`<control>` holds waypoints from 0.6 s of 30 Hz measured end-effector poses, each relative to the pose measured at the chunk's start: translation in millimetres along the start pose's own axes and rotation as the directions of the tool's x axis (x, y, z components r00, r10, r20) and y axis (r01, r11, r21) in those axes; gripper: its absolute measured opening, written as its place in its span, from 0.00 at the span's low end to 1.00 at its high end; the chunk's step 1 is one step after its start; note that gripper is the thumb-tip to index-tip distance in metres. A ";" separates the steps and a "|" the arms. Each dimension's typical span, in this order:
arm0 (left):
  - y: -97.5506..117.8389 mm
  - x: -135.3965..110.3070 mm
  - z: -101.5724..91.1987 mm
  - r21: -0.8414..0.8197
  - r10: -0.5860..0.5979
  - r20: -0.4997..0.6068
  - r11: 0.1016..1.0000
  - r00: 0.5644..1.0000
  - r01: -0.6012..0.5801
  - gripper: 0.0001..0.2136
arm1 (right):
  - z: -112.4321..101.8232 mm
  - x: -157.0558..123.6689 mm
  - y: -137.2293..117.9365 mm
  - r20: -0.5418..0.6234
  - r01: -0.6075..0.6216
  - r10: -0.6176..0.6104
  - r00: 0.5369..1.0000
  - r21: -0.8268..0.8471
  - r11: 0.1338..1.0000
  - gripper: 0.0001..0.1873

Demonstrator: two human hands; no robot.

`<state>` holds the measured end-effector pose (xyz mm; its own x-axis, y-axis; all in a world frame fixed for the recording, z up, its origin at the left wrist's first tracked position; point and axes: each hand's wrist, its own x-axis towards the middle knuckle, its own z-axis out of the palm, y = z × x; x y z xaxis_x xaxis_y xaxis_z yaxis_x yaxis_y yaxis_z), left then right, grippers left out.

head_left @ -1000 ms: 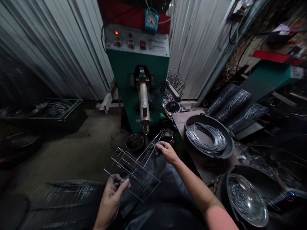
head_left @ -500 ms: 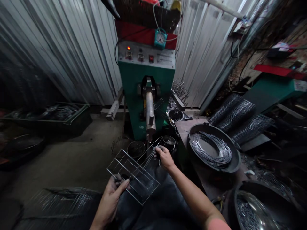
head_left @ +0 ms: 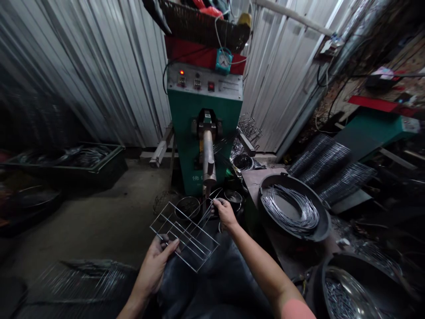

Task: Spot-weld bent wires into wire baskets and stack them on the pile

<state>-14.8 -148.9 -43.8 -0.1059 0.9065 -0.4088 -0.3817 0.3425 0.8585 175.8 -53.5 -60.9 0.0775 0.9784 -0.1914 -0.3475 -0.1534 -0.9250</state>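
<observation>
A flat wire rack [head_left: 184, 235] of thin silver rods hangs in front of me, just below the green machine [head_left: 204, 133]. My left hand [head_left: 157, 261] pinches its near edge between thumb and fingers. My right hand [head_left: 225, 212] is closed on the rack's far end, right under the tip of the machine's vertical steel arm [head_left: 208, 155]. The rack tilts a little, its far end higher.
A black pan of curved wires [head_left: 294, 208] sits on the bench to the right, a steel bowl [head_left: 352, 299] nearer me. Stacked wire racks [head_left: 328, 166] lean behind. Round wire baskets [head_left: 187, 207] lie on the floor by the machine. A crate [head_left: 83, 161] stands left.
Both hands have carried the rack forward and up toward the machine's arm tip. The view has tipped upward, showing more of the machine's top.
</observation>
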 end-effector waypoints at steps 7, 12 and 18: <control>0.6 -2.1 2.9 -0.031 -0.011 -0.004 0.999 1.000 0.011 0.25 | -5.9 1.2 -5.0 0.013 -0.065 0.066 0.998 -0.043 0.997 0.21; -7.2 -0.9 4.0 -0.024 0.083 -0.065 0.996 0.994 -0.085 0.24 | -14.4 16.6 -12.8 -0.020 -0.029 0.027 0.999 -0.119 0.993 0.19; -1.7 8.0 -0.1 0.011 0.108 -0.080 0.994 0.991 -0.108 0.24 | -8.5 35.2 -13.9 0.008 0.035 -0.034 0.999 -0.216 0.976 0.16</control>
<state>-15.1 -142.3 -48.5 -0.2198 0.9155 -0.3369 -0.3584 0.2454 0.9007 191.3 -18.1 -57.6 0.0814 0.9841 -0.1575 -0.1347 -0.1457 -0.9801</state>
